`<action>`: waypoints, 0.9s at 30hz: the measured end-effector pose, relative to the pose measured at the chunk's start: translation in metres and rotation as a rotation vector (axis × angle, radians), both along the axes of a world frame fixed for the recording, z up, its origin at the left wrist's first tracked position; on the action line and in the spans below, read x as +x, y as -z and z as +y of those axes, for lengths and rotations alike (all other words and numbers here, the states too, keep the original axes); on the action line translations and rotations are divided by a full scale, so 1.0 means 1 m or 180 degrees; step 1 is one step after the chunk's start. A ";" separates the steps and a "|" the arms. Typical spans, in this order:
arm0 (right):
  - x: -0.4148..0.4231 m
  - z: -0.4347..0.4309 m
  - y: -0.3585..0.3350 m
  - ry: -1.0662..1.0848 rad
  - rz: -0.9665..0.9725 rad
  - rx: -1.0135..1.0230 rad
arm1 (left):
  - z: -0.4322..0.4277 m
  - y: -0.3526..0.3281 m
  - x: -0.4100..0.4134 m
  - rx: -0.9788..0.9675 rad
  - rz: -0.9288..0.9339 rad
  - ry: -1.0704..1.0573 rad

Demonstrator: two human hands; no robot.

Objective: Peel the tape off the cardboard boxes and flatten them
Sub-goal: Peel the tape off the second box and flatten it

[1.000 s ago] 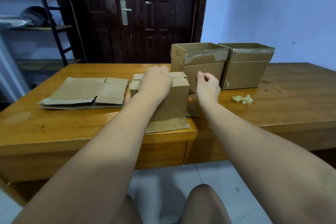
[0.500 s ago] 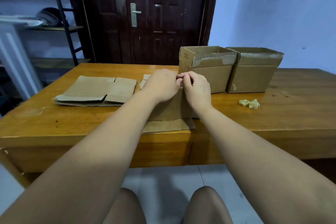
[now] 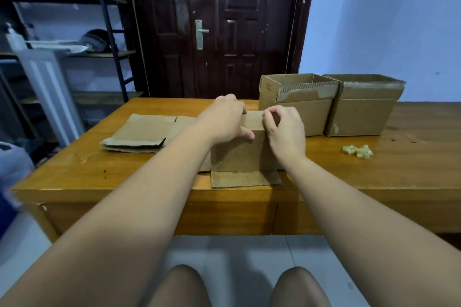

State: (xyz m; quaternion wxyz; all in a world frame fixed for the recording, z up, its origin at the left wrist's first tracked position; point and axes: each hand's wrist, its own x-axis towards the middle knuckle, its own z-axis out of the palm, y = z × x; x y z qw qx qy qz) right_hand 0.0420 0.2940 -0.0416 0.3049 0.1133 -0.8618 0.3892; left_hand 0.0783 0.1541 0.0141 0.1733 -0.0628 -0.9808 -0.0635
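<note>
My right fingertips (image 3: 268,114) are pinching together at the top edge of the box (image 3: 237,154), on tape I judge, though it is too thin to see; my left hand (image 3: 224,119) is clamping the box top, thumb on the front face, other fingers hidden; the box is standing centre frame, near the table's (image 3: 74,172) front edge; pulling too fast could be snapping the tape short or tearing the card's skin; a slackening left grip could let the light box tip.
</note>
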 end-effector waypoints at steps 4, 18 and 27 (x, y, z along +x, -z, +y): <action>0.006 0.002 -0.005 0.0326 0.0108 0.0139 | -0.003 0.003 0.001 -0.0123 0.0242 -0.0189; 0.005 0.016 -0.022 -0.0669 -0.1499 -0.1494 | -0.018 -0.011 0.025 -0.0163 0.0386 0.0458; -0.006 0.028 -0.073 -0.0927 -0.2260 0.0096 | -0.030 -0.029 0.038 0.1981 -0.1546 0.0275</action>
